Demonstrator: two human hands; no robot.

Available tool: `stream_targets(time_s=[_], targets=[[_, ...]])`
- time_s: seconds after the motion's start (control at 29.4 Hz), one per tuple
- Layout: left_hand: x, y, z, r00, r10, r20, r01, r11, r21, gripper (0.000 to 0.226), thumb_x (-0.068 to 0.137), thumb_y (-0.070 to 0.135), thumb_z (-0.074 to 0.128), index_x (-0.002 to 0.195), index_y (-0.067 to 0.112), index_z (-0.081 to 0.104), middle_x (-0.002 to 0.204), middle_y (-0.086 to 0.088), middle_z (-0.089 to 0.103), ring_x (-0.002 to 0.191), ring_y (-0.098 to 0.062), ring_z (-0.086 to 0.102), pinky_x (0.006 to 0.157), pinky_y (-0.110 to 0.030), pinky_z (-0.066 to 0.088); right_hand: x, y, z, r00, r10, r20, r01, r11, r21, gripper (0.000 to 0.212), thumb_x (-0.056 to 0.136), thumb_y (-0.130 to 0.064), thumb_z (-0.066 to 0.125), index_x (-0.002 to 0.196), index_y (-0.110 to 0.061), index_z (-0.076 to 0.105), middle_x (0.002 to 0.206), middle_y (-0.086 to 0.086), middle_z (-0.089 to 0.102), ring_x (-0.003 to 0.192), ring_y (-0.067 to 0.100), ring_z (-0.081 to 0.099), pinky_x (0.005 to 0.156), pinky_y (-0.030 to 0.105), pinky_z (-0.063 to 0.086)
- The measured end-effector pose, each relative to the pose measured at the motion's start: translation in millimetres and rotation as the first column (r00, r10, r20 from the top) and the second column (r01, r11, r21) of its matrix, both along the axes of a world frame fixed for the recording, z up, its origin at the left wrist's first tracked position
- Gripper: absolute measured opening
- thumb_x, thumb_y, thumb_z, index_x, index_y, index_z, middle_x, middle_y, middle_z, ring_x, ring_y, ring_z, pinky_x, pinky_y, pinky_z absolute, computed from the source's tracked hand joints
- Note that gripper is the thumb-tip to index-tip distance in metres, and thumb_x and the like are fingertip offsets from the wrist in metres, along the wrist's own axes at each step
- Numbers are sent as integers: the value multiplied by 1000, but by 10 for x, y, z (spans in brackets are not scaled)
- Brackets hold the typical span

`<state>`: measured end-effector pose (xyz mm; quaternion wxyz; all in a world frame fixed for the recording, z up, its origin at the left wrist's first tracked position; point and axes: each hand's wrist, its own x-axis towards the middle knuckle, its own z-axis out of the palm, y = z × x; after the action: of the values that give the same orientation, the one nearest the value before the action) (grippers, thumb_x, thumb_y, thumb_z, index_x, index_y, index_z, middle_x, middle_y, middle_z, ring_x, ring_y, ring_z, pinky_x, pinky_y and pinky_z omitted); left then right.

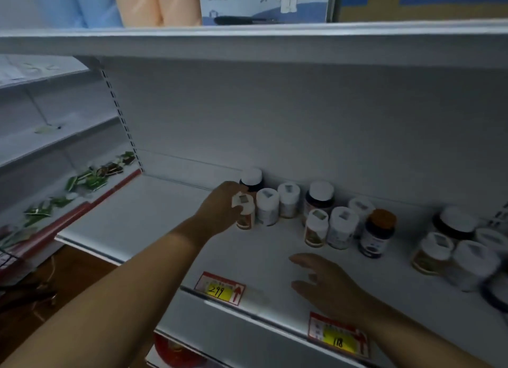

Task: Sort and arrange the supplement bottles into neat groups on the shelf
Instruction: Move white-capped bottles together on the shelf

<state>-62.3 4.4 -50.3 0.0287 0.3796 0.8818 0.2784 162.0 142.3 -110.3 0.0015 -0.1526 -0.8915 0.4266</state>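
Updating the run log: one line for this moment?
left hand gripping white-capped bottle | right hand open, empty, above shelf | sorting unfinished

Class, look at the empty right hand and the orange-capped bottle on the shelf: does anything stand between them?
Nothing visible does. The right hand hovers open above the shelf's front part, and bare shelf lies between it and the orange-capped bottle. Two white-capped bottles stand beside that bottle, to its left, not in the path.

This is a shop. White retail shelving (165, 230) carries yellow price tags (220, 289) on its front rail, and supplement bottles (341, 227) stand displayed there
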Motion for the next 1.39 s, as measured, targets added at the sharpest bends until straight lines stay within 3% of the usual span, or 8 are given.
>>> stream_targets(time_s=[0.14,0.37,0.51,0.68,0.85,1.12,1.29,1.39], targets=[[-173,31,-207,994,-48,94,51,998,-30,50,84,14,63,131,19,50,138,-7,52,123,-24,50,100,-27,35,-96,-39,3,998,-55,-34,55,998,15,47,87,-31,61,131,-29,45,126,-18,42,116,-2,41,95,12,34],[-164,-66,-96,999,19,-26,-16,995,99,24,73,30,76,95,22,72,89,3,70,77,-11,61,69,-22,42,-97,-93,27,991,-122,-51,122,992,-14,46,86,-33,61,130,-29,46,130,-13,46,114,3,43,96,16,33],[215,-111,304,976,-100,193,58,975,215,18,65,23,83,79,32,75,62,26,69,63,7,65,57,-6,46,-56,-109,232,976,-184,-115,149,954,-261,58,81,-40,65,133,-27,43,125,-12,50,119,5,47,94,18,35],[1125,305,485,874,-291,388,176,936,305,14,66,16,83,73,26,75,71,11,76,67,-2,70,59,-11,54,371,86,514,961,-122,-250,46,956,-289,26,74,-47,64,100,-45,61,109,-10,68,103,6,62,94,30,48],[2073,1010,429,812,-380,442,272,918,290,10,69,17,81,70,25,76,79,-5,77,75,-14,71,72,-27,59,1394,702,555,953,-202,-225,121,937,-328,14,68,-34,73,81,-31,70,85,-6,73,84,13,69,86,41,53],[3597,2178,243,718,-527,454,444,850,284,6,72,24,79,74,27,74,68,5,74,74,-12,71,75,-30,61,3105,1644,579,916,-394,-82,353,885,-303,9,73,-20,76,82,-18,72,77,-5,72,76,11,68,70,24,52],[4046,2453,203,763,-545,349,505,838,204,21,65,27,83,76,34,66,80,22,66,68,19,60,62,-1,48,3437,1910,517,908,-415,-55,407,906,-112,34,65,-21,80,96,-15,68,96,4,74,89,19,69,88,42,54],[4095,2500,131,816,-520,251,511,853,107,31,65,27,83,93,26,69,83,16,66,69,14,61,57,0,45,3369,1889,393,909,-415,-42,410,908,-87,39,63,-24,80,99,-19,64,100,2,72,91,18,67,89,41,53]])
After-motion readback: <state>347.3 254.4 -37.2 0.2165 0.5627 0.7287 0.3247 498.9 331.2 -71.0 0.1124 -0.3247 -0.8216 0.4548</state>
